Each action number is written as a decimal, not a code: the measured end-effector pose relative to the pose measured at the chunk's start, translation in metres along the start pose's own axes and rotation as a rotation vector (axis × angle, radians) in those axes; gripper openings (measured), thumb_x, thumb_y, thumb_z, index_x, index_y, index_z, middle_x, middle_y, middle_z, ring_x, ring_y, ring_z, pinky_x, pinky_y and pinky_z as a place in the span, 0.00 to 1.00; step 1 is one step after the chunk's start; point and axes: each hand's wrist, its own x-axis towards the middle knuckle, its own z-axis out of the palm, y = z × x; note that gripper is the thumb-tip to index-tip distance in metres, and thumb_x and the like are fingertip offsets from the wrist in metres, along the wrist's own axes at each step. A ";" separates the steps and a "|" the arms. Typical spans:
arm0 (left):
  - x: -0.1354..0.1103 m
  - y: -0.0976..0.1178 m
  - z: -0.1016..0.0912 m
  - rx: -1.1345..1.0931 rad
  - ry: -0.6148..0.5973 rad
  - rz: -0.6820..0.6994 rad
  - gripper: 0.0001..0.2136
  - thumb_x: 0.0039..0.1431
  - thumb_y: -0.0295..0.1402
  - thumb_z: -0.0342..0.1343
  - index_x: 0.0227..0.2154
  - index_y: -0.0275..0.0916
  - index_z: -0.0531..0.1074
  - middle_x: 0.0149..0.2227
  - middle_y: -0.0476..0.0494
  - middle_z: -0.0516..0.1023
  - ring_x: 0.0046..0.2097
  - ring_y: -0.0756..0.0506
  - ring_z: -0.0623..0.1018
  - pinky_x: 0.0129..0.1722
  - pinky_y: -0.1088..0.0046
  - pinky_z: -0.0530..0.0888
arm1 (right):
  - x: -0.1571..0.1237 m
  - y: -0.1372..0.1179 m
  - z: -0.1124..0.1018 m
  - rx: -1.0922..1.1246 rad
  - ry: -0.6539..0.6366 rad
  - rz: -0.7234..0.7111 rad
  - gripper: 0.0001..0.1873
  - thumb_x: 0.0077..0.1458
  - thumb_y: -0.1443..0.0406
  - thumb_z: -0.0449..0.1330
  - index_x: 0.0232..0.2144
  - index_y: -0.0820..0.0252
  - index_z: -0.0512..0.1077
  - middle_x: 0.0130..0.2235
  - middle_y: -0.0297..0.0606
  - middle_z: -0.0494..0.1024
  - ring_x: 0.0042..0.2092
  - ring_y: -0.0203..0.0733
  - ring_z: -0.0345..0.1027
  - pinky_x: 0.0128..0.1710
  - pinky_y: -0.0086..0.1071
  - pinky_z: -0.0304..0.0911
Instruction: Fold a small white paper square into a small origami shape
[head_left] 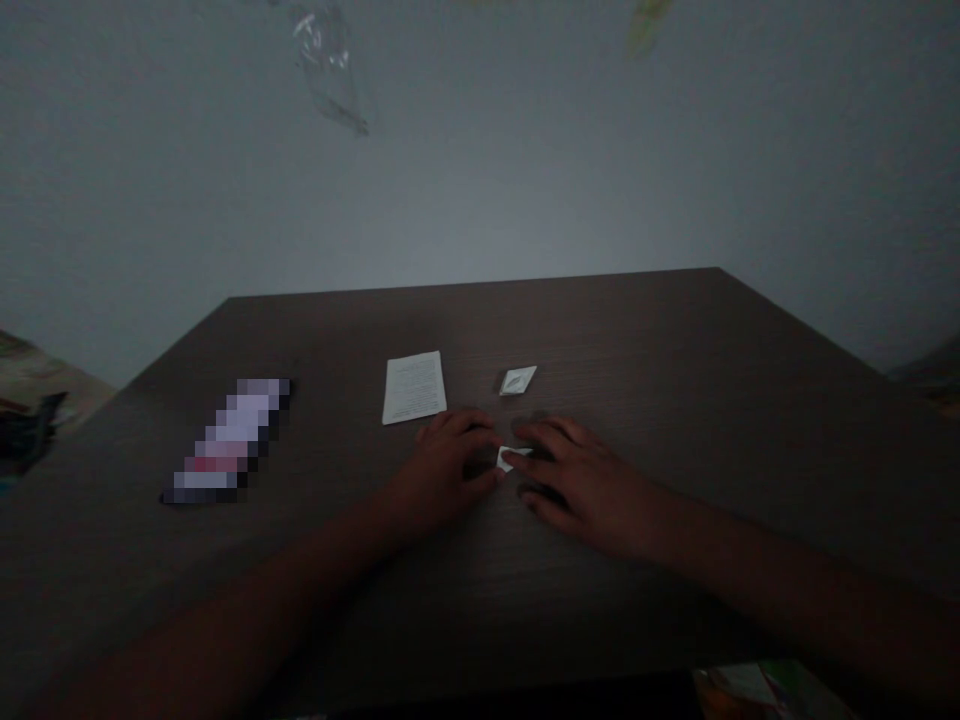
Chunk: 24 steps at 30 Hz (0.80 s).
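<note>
A small white piece of folded paper [501, 460] lies on the table between my hands. My left hand [450, 465] is at its left side, with thumb and fingers curved but apart, their tips close to its edge. My right hand [577, 480] has its fingers spread, and one fingertip rests on the paper and covers part of it. Just beyond the hands lies another white folded paper piece [517, 381], shaped like a slanted diamond. A white sheet with printed text [415, 387] lies flat beyond my left hand.
The dark wooden table [637, 340] meets a pale wall [480, 180] at its far edge. On the left lies a phone [232, 440] with a blurred-out screen. A clear plastic piece [326, 60] is on the wall. Colourful items [750, 690] show below the near edge.
</note>
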 end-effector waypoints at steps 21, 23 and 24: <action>-0.002 0.022 -0.006 0.275 -0.027 0.037 0.07 0.79 0.36 0.67 0.52 0.42 0.85 0.71 0.33 0.82 0.72 0.25 0.77 0.70 0.36 0.76 | -0.007 0.007 0.009 -0.053 -0.027 0.042 0.31 0.80 0.51 0.70 0.79 0.40 0.77 0.84 0.52 0.70 0.81 0.77 0.66 0.72 0.72 0.74; -0.003 0.021 -0.007 0.285 -0.019 0.046 0.09 0.79 0.37 0.67 0.54 0.42 0.85 0.72 0.32 0.81 0.72 0.25 0.77 0.71 0.38 0.76 | -0.007 0.008 0.008 -0.064 -0.031 0.039 0.31 0.80 0.52 0.70 0.79 0.41 0.77 0.83 0.51 0.70 0.81 0.76 0.66 0.73 0.71 0.74; -0.004 0.020 -0.009 0.284 -0.022 0.056 0.09 0.79 0.37 0.67 0.56 0.42 0.85 0.71 0.33 0.82 0.72 0.26 0.78 0.71 0.39 0.76 | -0.006 0.008 0.008 -0.066 -0.034 0.040 0.31 0.80 0.52 0.69 0.79 0.41 0.77 0.84 0.51 0.70 0.81 0.76 0.66 0.74 0.71 0.73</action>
